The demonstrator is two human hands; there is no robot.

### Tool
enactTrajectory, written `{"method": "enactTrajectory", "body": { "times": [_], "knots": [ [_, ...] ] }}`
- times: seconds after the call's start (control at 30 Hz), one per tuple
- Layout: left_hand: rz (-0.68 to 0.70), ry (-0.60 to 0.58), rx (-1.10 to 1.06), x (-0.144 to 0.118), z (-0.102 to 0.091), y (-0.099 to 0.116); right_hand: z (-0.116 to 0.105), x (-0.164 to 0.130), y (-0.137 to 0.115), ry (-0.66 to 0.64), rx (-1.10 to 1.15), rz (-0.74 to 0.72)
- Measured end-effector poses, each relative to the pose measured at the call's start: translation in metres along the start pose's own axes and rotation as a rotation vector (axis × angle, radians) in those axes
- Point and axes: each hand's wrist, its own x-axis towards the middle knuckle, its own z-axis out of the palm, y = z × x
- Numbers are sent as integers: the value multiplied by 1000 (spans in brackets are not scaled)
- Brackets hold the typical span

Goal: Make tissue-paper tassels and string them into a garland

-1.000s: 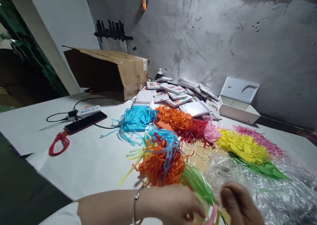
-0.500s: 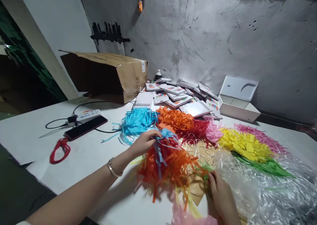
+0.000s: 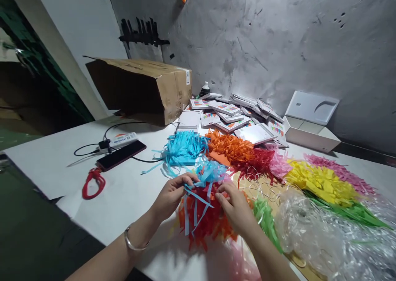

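I've got both hands on the fringe bundle: left hand [image 3: 169,195] pinching the blue paper strips [image 3: 198,190], right hand [image 3: 236,208] pressing the orange tassel [image 3: 204,221] on the table [image 3: 123,194]. Looks like the gathering step. Next move needs a steady pinch so strips stay aligned.

1. A white worktop [image 3: 55,165] is carrying everything.
2. A cardboard box [image 3: 145,89] is lying on its side at the back.
3. Right of the box, small white packets [image 3: 235,116] are piling up; beyond them an open white box [image 3: 309,124] is sitting.
4. In front of the box, a phone [image 3: 121,155], a power strip [image 3: 123,138] and a red cord [image 3: 93,183] are lying.
5. Coloured paper fringes [image 3: 318,182] and clear wrap [image 3: 321,235] are spreading in front of the packets.
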Motion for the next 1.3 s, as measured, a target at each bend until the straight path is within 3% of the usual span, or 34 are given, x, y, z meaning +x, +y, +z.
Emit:
{"method": "enactTrajectory", "body": {
  "times": [0.13, 0.27, 0.37, 0.43, 0.5, 0.6, 0.67, 0.73, 0.83, 0.93, 1.03, 1.13, 1.23, 1.3],
  "knots": [
    [-3, 100, 69, 4, -15, -6, 19, 4, 13, -43, 12, 8],
    [-7, 282, 242, 13, -50, -6, 3, -19, 20, 98, -63, -19],
    [43, 355, 492, 7, -57, 5, -9, -41, 24, 230, -218, -199],
    [156, 267, 714, -5, -42, 15, -10, -52, 22, 332, -444, -437],
    [243, 29, 826, -18, -17, 25, -7, -59, 16, 365, -664, -663],
    [124, -324, 686, -31, 23, 29, 0, -66, 6, 235, -783, -791],
    [-2, -371, 555, -32, 40, 26, 2, -70, 6, 165, -728, -739],
    [-52, -307, 458, -32, 45, 20, 1, -73, 14, 117, -581, -563],
    [-30, -208, 357, -35, 42, 16, -8, -73, 39, 98, -376, -175],
    [-53, -188, 248, -43, 37, 19, -18, -70, 59, 173, -336, 45],
    [-119, -172, 195, -50, 35, 24, -23, -70, 57, 222, -343, 88],
    [-117, -159, 250, -53, 34, 26, -22, -74, 30, 272, -296, 1],
    [-112, -201, 234, -54, 36, 24, -19, -76, 0, 202, -161, -172],
    [-148, -216, 127, -56, 40, 23, -16, -76, -14, 132, -92, -194]
  ]
}}
